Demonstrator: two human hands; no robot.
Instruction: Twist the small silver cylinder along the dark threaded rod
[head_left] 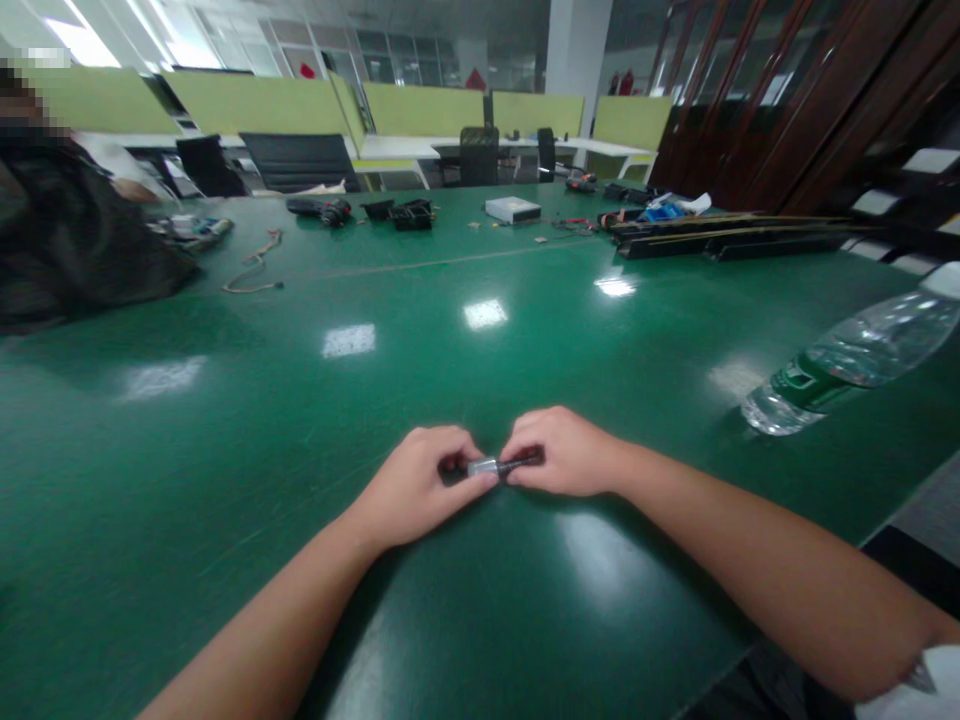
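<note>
Just above the green tabletop, my two hands meet in front of me. My left hand pinches a small silver metal piece between thumb and fingers. In my right hand the fingertips are closed on a thin dark rod, which lies in line with the silver piece and points at its right end. Whether the rod is joined to the piece or only touching it I cannot tell. Fingers partly cover both items, and their exact kind does not show.
A clear plastic bottle leans at the right. Across the far side of the green table lie a white box, dark power tools, a cord and long black strips. A person in dark clothing sits at the left.
</note>
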